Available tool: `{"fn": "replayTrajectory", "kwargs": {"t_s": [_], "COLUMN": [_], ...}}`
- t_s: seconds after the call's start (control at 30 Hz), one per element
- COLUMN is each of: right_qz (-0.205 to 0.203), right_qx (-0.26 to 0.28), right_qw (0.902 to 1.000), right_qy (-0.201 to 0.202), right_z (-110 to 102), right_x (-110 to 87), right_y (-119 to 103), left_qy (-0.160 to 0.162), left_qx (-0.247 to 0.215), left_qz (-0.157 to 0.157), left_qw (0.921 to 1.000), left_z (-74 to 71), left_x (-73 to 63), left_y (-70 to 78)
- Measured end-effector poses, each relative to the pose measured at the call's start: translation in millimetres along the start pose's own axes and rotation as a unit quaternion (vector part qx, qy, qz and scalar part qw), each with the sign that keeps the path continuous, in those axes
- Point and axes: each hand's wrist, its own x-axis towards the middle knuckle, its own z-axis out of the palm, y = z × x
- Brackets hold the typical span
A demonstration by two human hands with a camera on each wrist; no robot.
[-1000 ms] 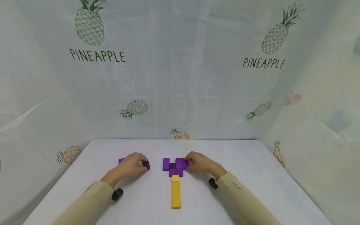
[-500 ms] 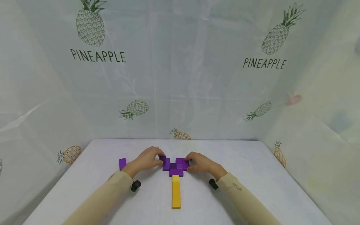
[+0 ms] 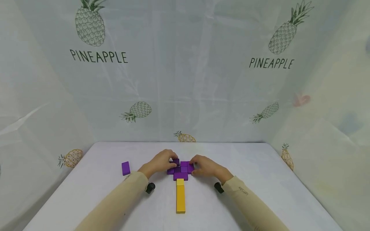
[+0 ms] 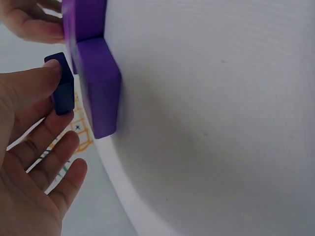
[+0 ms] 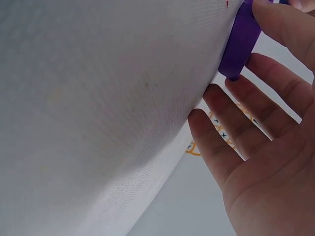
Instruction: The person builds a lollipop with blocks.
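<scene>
Between thumb and index finger, my left hand (image 3: 162, 161) pinches a small dark purple block (image 3: 176, 162). In the left wrist view that dark block (image 4: 64, 93) is raised beside a purple block (image 4: 101, 83). My right hand (image 3: 206, 166) has thumb and index finger at the ends of the rightmost purple block (image 3: 190, 168), gripping it while it lies in the flat cluster. Within the cluster are a dark square (image 3: 177, 170), a lighter purple square (image 3: 184, 169) and a front purple bar (image 3: 180, 176). The left hand partly covers the cluster's left block.
A yellow strip (image 3: 180, 200), topped by a lighter yellow square (image 3: 180, 182), runs from the cluster toward the person. One loose purple block (image 3: 125, 168) lies left on the white table (image 3: 72, 199). A pineapple-print sheet (image 3: 190, 80) hangs behind.
My left hand has carried the dark purple block rightward from the left side to the cluster's back left, uncovering the loose purple block. The right hand has stayed in place.
</scene>
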Motion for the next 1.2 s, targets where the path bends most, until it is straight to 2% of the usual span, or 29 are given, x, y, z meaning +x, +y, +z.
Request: {"fn": "replayTrajectory", "kwargs": {"t_s": [0.3, 0.67, 0.93, 1.2], "right_qz": [0.002, 0.004, 0.001, 0.012], "right_qx": [-0.010, -0.013, -0.014, -0.017], "right_qw": [0.9999, 0.9999, 0.9999, 0.9997], "right_qy": [-0.003, -0.005, -0.006, -0.009], "right_z": [-1.2, -0.3, -0.1, -0.2], "right_x": [2.8, 3.4, 3.3, 4.1], "right_y": [0.5, 0.0, 1.9, 1.3], "left_qy": [-0.013, -0.032, -0.041, -0.034], "left_qx": [-0.007, 0.014, -0.008, -0.016], "left_qz": [-0.024, -0.012, -0.027, -0.018], "left_qw": [0.9996, 0.9993, 0.9988, 0.9991], "left_z": [1.2, 4.9, 8.4, 7.7], "left_x": [5.5, 8.5, 9.6, 7.5], "left_y": [1.1, -1.7, -1.5, -3.8]}}
